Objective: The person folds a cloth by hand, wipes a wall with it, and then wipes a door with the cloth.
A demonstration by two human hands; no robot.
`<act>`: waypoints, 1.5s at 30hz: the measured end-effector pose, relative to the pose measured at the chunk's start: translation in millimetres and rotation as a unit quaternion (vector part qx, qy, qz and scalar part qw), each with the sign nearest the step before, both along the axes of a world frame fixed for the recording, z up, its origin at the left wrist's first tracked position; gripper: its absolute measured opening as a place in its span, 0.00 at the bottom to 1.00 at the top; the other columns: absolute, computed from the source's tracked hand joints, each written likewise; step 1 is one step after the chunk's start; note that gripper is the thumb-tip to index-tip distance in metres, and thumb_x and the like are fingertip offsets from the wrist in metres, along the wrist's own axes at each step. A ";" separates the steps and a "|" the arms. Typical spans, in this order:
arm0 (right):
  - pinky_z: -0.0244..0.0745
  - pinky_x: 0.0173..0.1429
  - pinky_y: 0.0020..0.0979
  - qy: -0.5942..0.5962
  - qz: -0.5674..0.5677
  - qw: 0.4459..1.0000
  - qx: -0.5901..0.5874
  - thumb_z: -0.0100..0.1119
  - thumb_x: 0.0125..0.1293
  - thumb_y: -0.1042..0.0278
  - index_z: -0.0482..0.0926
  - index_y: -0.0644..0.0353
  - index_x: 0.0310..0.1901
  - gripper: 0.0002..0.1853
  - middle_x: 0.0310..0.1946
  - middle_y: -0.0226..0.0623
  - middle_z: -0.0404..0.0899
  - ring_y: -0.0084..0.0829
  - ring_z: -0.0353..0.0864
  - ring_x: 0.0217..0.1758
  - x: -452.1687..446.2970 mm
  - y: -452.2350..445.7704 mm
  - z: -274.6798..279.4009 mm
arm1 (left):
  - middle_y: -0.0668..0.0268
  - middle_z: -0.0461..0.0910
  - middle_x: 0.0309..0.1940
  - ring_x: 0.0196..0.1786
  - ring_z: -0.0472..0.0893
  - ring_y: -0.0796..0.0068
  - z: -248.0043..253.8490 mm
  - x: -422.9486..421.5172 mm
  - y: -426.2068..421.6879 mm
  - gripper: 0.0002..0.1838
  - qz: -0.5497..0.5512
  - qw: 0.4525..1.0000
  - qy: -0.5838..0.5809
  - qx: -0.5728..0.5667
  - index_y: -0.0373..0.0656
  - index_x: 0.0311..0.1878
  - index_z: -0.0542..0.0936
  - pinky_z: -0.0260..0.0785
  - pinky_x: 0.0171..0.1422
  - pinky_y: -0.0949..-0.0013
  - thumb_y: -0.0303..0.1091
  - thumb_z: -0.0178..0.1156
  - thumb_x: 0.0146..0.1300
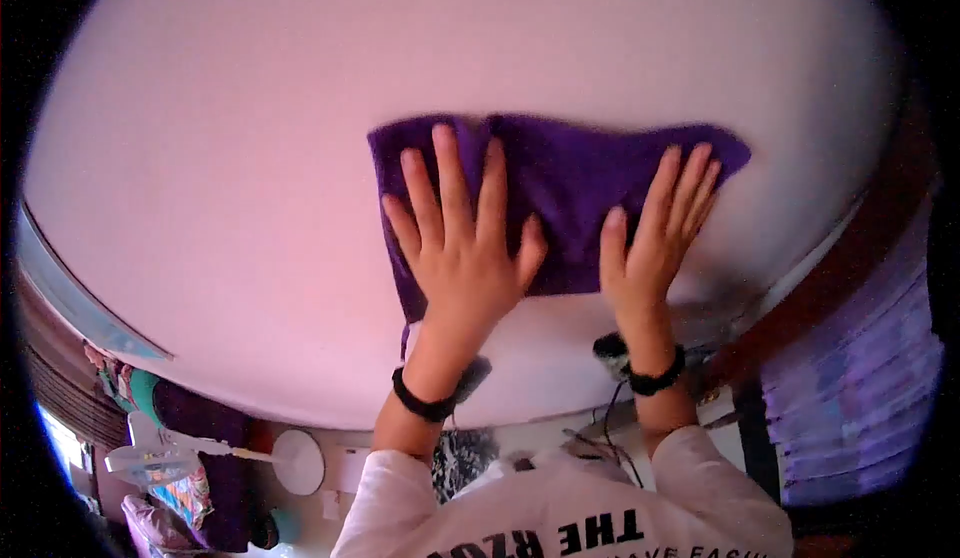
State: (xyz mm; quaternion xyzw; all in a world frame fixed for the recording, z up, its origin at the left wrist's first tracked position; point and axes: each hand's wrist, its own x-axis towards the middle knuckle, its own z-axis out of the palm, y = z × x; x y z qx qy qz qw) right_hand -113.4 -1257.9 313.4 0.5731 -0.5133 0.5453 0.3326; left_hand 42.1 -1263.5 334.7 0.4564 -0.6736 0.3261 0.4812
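Note:
A dark purple cloth (570,198) lies spread on a wide pale surface (250,158). My left hand (465,233) presses flat on the cloth's left part, its fingers spread apart. On the right part of the cloth rests my right hand (660,223), palm down, with the thumb apart and the other fingers stretched out close together. A thin purple string (404,343) hangs from the cloth's lower left corner. Both wrists wear black bands.
At the lower left stand a white fan (298,461) and a heap of coloured fabrics (180,493). Purple ruffled fabric (850,388) hangs at the right beside a dark brown edge (800,323). Dark cables (608,428) run below the surface's near edge.

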 end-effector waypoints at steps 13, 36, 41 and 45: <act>0.44 0.57 0.57 0.078 0.122 0.988 0.053 0.50 0.52 0.57 0.61 0.43 0.58 0.28 0.60 0.35 0.55 0.49 0.55 0.58 44.7 -19.9 17.2 | 0.39 0.42 0.61 0.63 0.40 0.38 -43.3 47.5 -19.1 0.37 0.094 0.992 0.080 0.019 0.30 0.60 0.51 0.33 0.62 0.43 0.50 0.41 0.54; 0.27 0.63 0.54 0.003 0.049 0.997 0.055 0.42 0.57 0.64 0.46 0.61 0.62 0.31 0.63 0.52 0.37 0.56 0.32 0.65 -5.8 -0.9 -108.2 | 0.47 0.50 0.61 0.64 0.42 0.42 -124.3 -22.3 -3.4 0.27 0.022 0.998 0.025 0.046 0.41 0.50 0.69 0.27 0.63 0.43 0.48 0.49 0.49; 0.28 0.63 0.53 -0.015 0.081 0.996 0.044 0.44 0.58 0.64 0.48 0.61 0.62 0.30 0.64 0.50 0.38 0.54 0.34 0.66 -4.2 -3.7 -115.2 | 0.64 0.59 0.59 0.62 0.54 0.57 -121.4 -5.2 -8.4 0.22 -0.001 0.998 -0.002 0.057 0.55 0.47 0.73 0.36 0.63 0.50 0.49 0.53 0.47; 0.27 0.63 0.52 -0.036 0.067 0.995 0.062 0.45 0.57 0.60 0.52 0.62 0.61 0.31 0.64 0.51 0.39 0.52 0.33 0.66 16.4 -12.3 -103.4 | 0.72 0.60 0.59 0.62 0.56 0.66 -114.8 26.7 -12.1 0.22 0.018 0.997 0.018 0.073 0.61 0.48 0.73 0.38 0.64 0.56 0.52 0.53 0.48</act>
